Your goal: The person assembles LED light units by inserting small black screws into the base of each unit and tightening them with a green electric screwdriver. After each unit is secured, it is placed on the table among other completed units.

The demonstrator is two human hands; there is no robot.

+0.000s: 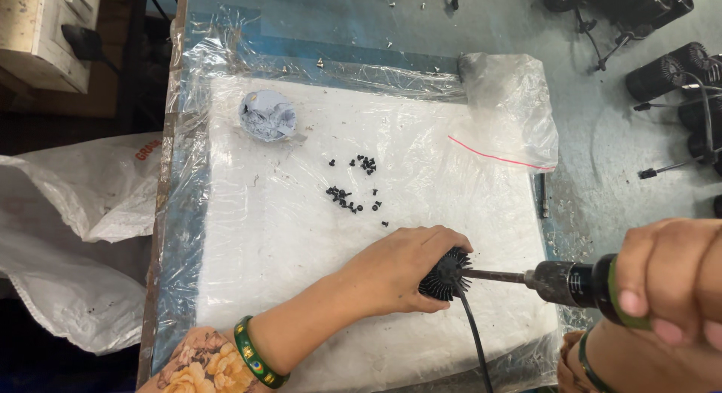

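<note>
My left hand (395,269) grips a black finned heat-sink lamp body (445,275) on its side on the white foam mat (301,235); a black cable (475,340) runs from it toward me. My right hand (673,280) holds a powered screwdriver (571,282) with a black and green body. Its bit (492,275) points left into the end of the lamp body. Several small black screws (350,194) lie scattered on the mat, beyond my left hand.
A crumpled blue-grey wad (267,115) sits at the mat's far left. A clear plastic bag with a red strip (511,115) lies at the far right. Several black lamp bodies with cables (669,69) rest on the blue table. A white sack (75,235) hangs at left.
</note>
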